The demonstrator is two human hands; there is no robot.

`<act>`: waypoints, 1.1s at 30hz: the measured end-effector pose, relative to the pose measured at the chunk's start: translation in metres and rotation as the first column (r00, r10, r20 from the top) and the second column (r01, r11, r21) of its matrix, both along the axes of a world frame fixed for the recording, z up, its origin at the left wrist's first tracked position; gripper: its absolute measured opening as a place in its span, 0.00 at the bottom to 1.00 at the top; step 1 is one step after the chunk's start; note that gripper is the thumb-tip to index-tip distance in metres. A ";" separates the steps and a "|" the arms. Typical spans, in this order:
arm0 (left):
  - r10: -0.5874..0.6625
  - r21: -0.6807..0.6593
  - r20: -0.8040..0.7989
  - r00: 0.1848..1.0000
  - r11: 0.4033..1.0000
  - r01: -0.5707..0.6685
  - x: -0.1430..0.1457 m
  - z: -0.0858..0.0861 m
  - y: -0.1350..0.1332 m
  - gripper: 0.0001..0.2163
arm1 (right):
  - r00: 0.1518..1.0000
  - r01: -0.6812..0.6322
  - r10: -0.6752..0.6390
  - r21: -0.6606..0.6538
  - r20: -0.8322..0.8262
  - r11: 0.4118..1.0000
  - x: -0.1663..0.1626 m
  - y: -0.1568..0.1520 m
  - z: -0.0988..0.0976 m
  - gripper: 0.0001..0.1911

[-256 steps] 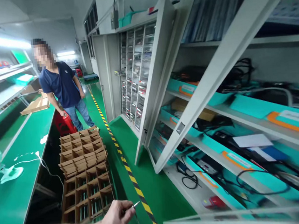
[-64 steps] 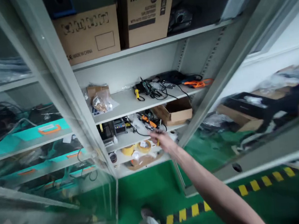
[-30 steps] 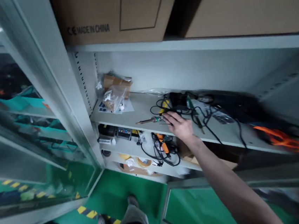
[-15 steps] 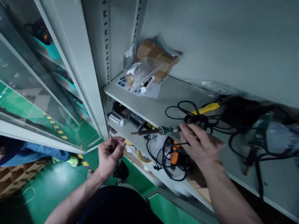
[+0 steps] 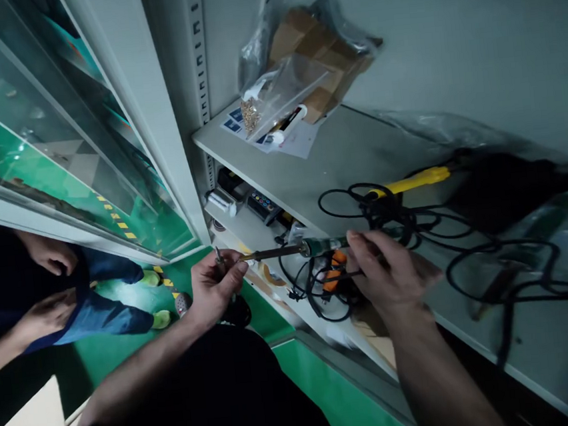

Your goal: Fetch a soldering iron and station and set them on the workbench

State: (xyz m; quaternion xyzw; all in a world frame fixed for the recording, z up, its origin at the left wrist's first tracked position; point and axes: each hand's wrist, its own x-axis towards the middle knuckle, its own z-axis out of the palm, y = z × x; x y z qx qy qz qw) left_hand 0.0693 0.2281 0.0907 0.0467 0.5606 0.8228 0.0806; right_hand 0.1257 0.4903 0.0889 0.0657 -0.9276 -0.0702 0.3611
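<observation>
My right hand [image 5: 392, 269] is closed around a soldering iron [image 5: 312, 247] with a dark green see-through handle and a long metal shaft. The iron points left, level above the shelf edge. At its copper-coloured tip, my left hand [image 5: 214, 290] is pinched, thumb and forefinger at or just beside the end. A small thin metal piece [image 5: 218, 254] stands up between the left fingers; its lower part is hidden. Behind the right hand, black cables [image 5: 389, 213] lie coiled with a yellow-handled tool [image 5: 416, 180] on the shelf.
On the upper shelf [image 5: 281, 180] lie clear bags with brown cardboard [image 5: 312, 43] and small brass-coloured bits. Below sit an orange plug-like part [image 5: 334, 272], cables and a tape roll [image 5: 272, 276]. A glass cabinet door [image 5: 177, 203] stands at left, with a co-worker's hands [image 5: 47, 316] beyond.
The soldering iron's tip has come together with my left fingers. My view has shifted, and more of the co-worker shows at left, with both hands in sight.
</observation>
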 end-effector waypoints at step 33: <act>0.062 -0.189 0.041 0.997 0.980 -0.053 0.014 -0.018 -0.004 0.12 | 0.950 0.300 -0.309 0.137 0.049 0.944 -0.002 0.007 0.023 0.20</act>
